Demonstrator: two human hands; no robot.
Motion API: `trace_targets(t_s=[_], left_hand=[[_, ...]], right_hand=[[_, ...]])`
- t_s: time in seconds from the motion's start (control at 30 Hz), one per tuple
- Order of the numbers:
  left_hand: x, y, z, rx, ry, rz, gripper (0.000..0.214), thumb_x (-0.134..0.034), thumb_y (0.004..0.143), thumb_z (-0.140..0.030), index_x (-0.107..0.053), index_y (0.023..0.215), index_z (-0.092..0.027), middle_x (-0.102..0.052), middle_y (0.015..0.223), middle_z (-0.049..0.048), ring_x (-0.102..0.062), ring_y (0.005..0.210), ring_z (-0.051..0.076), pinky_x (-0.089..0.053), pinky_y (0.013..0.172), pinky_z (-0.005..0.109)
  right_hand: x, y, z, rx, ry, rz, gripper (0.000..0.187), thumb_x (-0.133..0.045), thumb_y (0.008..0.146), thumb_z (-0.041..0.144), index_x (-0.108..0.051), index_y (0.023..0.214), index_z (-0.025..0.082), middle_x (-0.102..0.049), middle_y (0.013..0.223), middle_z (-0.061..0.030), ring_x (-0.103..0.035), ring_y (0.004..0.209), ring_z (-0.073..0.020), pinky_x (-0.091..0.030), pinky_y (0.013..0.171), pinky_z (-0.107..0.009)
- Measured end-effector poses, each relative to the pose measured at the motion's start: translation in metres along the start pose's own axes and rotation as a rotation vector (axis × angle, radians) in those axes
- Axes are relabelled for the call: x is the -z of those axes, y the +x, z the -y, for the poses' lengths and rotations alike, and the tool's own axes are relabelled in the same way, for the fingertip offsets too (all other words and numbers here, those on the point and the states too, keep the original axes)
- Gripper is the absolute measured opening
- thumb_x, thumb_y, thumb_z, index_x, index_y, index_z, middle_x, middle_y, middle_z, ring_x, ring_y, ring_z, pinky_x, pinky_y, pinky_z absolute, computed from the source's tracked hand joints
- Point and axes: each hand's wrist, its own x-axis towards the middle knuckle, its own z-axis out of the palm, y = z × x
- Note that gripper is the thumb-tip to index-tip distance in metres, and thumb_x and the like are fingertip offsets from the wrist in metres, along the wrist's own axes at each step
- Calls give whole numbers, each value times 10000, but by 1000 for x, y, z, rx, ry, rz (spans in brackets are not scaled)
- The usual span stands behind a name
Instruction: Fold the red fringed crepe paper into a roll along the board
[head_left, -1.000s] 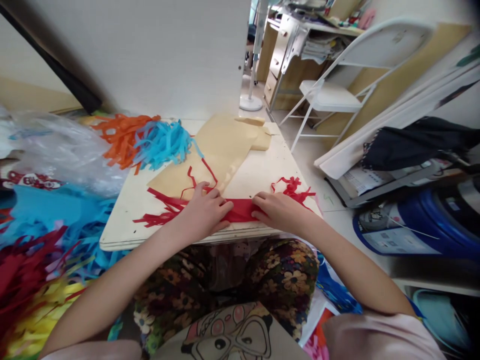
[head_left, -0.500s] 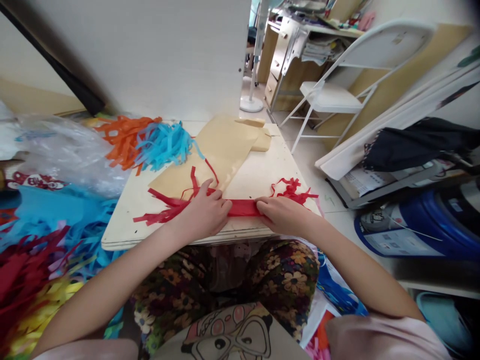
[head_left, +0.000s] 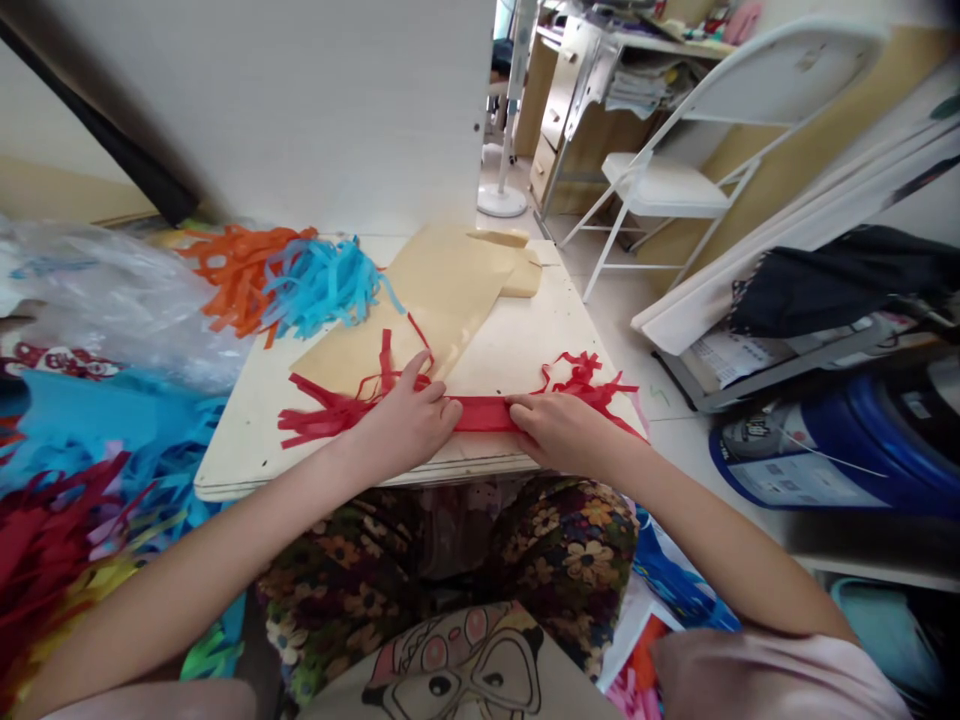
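Note:
A red tissue paper tassel (head_left: 484, 414) lies across the near edge of the table, its middle folded into a flat band and its fringed strips fanning out at both ends. My left hand (head_left: 411, 415) grips the band's left part, the index finger raised a little. On the right part, my right hand (head_left: 559, 425) has its fingers curled over the paper. Both hands rest close to the tabletop, with a short stretch of band bare between them. Beyond my left hand lies a sheet of tan paper (head_left: 427, 285), and thin red scraps touch it.
The small cream table (head_left: 525, 340) also bears orange strips (head_left: 244, 270) and a blue tassel (head_left: 322, 285) at the back left. Coloured fringes (head_left: 112, 420) and clear plastic (head_left: 127, 290) crowd the left side. A white folding chair (head_left: 667, 185) and a blue bucket (head_left: 847, 440) stand right.
The view has shifted slightly. The red strips at the left end lie a little closer together. Both hands keep nearly the same place on the band.

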Motion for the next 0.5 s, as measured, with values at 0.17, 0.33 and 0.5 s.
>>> trace_targets(t_s=[0.17, 0.33, 0.5], left_hand=[[1, -13, -3, 7, -45, 25, 223, -384, 774, -230, -577, 746, -123, -625, 845, 85, -525, 792, 201, -203, 932, 541], [3, -21, -9, 52, -99, 54, 306, -350, 790, -296, -587, 798, -103, -595, 978, 121, -504, 876, 231, -191, 920, 565], [7, -11, -14, 163, -133, 41, 421, -342, 786, -397, -531, 1010, -95, -623, 859, 112, -514, 840, 246, -205, 892, 575]], right_hand=[[-9, -5, 2, 88, -114, -57, 178, -374, 755, 127, -535, 819, 82, -545, 998, -157, -545, 860, -194, -405, 731, -295], [-18, -11, 8, 64, -142, -158, 309, -327, 818, 277, -554, 826, 67, -502, 1092, -203, -493, 989, -231, -327, 885, -371], [-21, -11, 12, -2, -116, -227, 335, -333, 816, 299, -572, 828, 64, -534, 1068, -177, -510, 971, -218, -333, 898, -368]])
